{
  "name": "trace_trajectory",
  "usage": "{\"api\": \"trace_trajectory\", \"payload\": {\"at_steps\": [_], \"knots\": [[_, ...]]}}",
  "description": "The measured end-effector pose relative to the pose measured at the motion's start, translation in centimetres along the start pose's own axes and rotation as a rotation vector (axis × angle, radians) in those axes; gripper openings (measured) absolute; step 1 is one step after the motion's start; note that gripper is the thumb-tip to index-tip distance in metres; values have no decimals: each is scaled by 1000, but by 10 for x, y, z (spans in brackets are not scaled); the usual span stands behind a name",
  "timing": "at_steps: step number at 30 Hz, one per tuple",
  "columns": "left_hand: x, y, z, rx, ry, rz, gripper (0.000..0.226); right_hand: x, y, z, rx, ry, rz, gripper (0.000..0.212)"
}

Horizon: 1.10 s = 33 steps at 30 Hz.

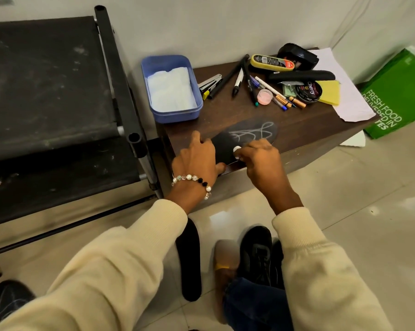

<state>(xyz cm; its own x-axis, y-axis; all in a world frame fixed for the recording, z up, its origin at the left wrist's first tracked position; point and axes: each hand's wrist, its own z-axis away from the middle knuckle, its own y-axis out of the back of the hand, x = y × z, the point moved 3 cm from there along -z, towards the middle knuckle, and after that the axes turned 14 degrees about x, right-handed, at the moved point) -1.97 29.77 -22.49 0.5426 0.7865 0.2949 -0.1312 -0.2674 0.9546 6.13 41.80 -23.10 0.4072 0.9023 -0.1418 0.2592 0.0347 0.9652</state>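
Observation:
A black shoe insole [247, 137] with white scribbled lines lies on the near edge of a dark wooden table [297, 130]. My left hand [197, 158] holds the insole's near end, fingers on top and thumb at the table edge. My right hand [259, 158] pinches a small white piece of chalk [236, 149] against the insole. A second black insole [189, 259] lies on the floor between my arms. A black shoe [256, 254] sits on the floor near my knee.
A blue plastic tub [170, 87] with white tissue stands at the table's back left. Pens, markers, a stapler, a shoe polish tin [308, 91], shoe brushes and a yellow sponge crowd the back right. A black folding cot [46, 91] is on the left, a green bag [397, 96] on the right.

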Motion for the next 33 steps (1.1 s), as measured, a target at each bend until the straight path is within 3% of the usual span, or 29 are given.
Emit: {"api": "trace_trajectory", "payload": {"at_steps": [6, 13, 17, 21, 26, 28, 33], "knots": [[-1, 0, -1, -8, 2, 23, 51, 21, 9, -5, -2, -171, 63, 32], [-1, -2, -1, 16, 9, 68, 48, -11, 9, -9, -106, -46, 8, 36], [-3, -4, -2, -4, 15, 82, 50, 11, 10, -12, -176, -174, 67, 41], [-2, -5, -2, 0, 12, 96, 49, 12, 8, -11, -149, -304, 29, 32], [-2, -5, -2, 20, 21, 120, 49, -19, 1, 4, 24, -125, -161, 26], [-3, -5, -2, 19, 17, 123, 48, -14, 1, 2, -9, -82, -96, 28], [-4, -4, -3, -6, 13, 130, 48, 13, 7, -8, 63, -332, -25, 33]]}}
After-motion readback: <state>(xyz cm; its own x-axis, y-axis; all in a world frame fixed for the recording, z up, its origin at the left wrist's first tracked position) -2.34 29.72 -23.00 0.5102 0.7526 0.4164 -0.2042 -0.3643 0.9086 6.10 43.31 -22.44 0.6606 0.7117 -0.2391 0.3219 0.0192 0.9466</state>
